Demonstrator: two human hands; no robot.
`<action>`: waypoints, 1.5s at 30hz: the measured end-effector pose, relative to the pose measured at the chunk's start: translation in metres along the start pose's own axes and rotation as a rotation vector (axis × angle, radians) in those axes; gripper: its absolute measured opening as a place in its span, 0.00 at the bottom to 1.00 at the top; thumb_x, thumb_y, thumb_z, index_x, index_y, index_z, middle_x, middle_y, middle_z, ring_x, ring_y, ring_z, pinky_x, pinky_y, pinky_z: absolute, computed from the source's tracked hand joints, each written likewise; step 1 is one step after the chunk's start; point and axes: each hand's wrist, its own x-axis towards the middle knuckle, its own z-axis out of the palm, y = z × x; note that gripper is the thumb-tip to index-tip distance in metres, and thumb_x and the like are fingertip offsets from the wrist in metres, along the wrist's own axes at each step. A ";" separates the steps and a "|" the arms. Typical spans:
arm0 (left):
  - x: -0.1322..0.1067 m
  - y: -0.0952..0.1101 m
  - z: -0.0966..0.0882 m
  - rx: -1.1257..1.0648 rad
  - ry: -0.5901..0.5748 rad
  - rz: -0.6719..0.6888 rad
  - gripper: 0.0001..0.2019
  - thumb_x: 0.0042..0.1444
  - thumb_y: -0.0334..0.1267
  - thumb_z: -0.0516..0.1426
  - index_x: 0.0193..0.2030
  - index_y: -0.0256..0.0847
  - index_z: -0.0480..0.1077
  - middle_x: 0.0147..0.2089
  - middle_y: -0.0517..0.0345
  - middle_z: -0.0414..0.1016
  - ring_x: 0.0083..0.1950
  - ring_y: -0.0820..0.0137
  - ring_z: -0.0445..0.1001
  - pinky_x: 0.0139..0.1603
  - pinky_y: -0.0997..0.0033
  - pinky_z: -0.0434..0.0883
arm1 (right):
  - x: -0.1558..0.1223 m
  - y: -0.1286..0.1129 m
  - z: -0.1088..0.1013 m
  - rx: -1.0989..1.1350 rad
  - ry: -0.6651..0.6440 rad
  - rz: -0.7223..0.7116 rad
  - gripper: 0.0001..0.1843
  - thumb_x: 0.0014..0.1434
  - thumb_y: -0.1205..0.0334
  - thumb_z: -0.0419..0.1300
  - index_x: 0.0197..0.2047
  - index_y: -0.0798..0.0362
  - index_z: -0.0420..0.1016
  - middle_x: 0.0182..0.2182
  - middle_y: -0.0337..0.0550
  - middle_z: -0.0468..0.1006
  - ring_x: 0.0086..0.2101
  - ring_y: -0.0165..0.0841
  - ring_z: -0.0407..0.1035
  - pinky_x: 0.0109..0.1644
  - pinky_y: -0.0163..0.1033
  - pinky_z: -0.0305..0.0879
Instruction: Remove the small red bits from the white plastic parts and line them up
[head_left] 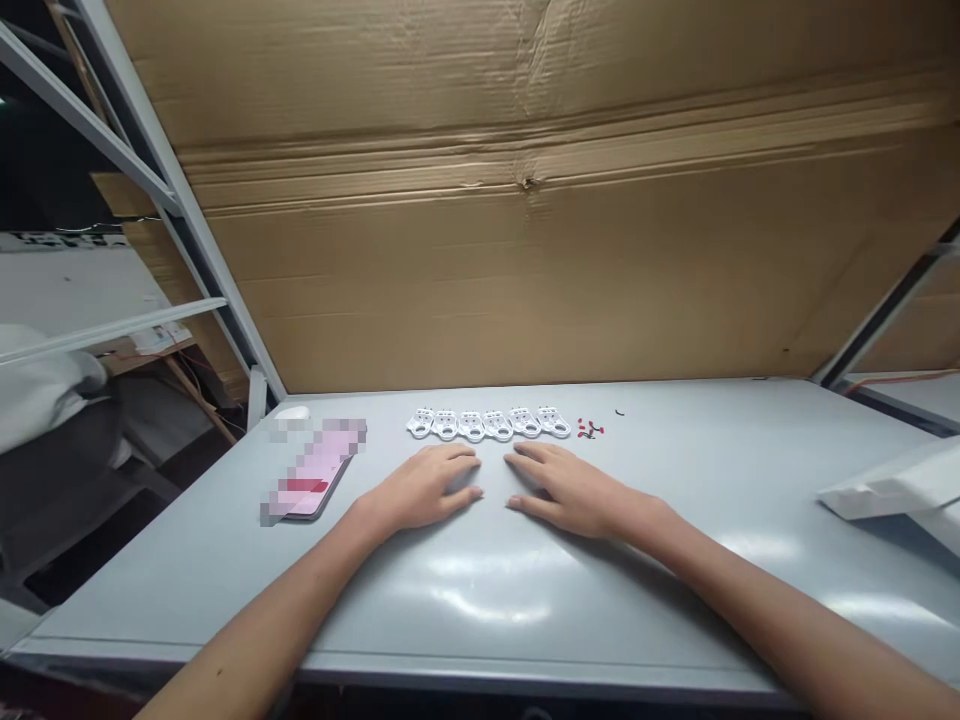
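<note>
My left hand (435, 486) rests on the grey tabletop, fingers apart, with nothing in it. Opposite it, my right hand (562, 488) lies in the same way, open and holding nothing, a small gap between the two. Just beyond my fingertips stretches a row of several white flat plastic pieces (471, 427), each with a large ring-like hole at its near end and small holes above. To the right of that row is a little scatter of tiny red and black parts (590, 430), too small to name. One thin black bit (619, 412) lies apart from them.
A phone with a pink screen (319, 475), partly pixelated, lies on the left of the table (450, 640). Behind it sits a small white object (292, 413). White folded material (892, 480) stands at the right edge. Cardboard (525, 290) walls the back, between metal posts.
</note>
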 end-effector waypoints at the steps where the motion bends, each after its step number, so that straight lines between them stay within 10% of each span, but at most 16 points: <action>1: 0.000 -0.001 0.000 -0.013 0.004 0.007 0.17 0.67 0.47 0.52 0.58 0.44 0.70 0.59 0.50 0.73 0.58 0.58 0.72 0.58 0.58 0.69 | 0.000 0.000 -0.001 0.004 -0.003 0.000 0.27 0.66 0.41 0.49 0.54 0.52 0.73 0.50 0.55 0.74 0.48 0.47 0.69 0.51 0.52 0.67; 11: 0.001 -0.012 -0.006 0.034 0.070 -0.034 0.13 0.68 0.44 0.50 0.50 0.44 0.73 0.47 0.53 0.78 0.49 0.61 0.76 0.53 0.60 0.71 | -0.002 0.001 -0.004 -0.021 -0.039 -0.012 0.26 0.68 0.42 0.48 0.56 0.51 0.72 0.53 0.56 0.73 0.49 0.46 0.69 0.50 0.49 0.68; 15: 0.000 -0.038 0.001 0.105 0.274 -0.236 0.19 0.67 0.45 0.49 0.57 0.39 0.70 0.60 0.46 0.72 0.62 0.57 0.68 0.64 0.54 0.65 | -0.001 0.000 -0.008 -0.030 -0.031 -0.019 0.22 0.68 0.47 0.48 0.52 0.50 0.75 0.51 0.54 0.75 0.48 0.45 0.70 0.49 0.48 0.68; 23: -0.001 -0.068 0.013 0.071 0.158 -0.365 0.29 0.67 0.51 0.46 0.69 0.35 0.56 0.71 0.42 0.56 0.72 0.55 0.56 0.70 0.53 0.57 | 0.002 0.025 -0.017 -0.022 0.163 0.205 0.19 0.67 0.54 0.47 0.32 0.49 0.76 0.29 0.44 0.79 0.29 0.36 0.70 0.32 0.39 0.59; 30: 0.002 -0.063 0.005 0.091 0.051 -0.445 0.28 0.67 0.47 0.44 0.68 0.34 0.58 0.72 0.44 0.55 0.72 0.58 0.55 0.72 0.57 0.54 | -0.001 0.086 -0.024 -0.018 0.405 0.685 0.09 0.57 0.64 0.52 0.31 0.51 0.73 0.31 0.44 0.79 0.29 0.35 0.68 0.28 0.37 0.52; 45: -0.010 -0.032 -0.022 0.031 0.002 -0.592 0.36 0.58 0.49 0.57 0.69 0.36 0.51 0.59 0.41 0.70 0.60 0.52 0.70 0.53 0.60 0.70 | 0.008 0.113 -0.003 0.213 0.361 0.762 0.06 0.52 0.64 0.60 0.27 0.52 0.78 0.32 0.44 0.83 0.33 0.36 0.73 0.33 0.36 0.59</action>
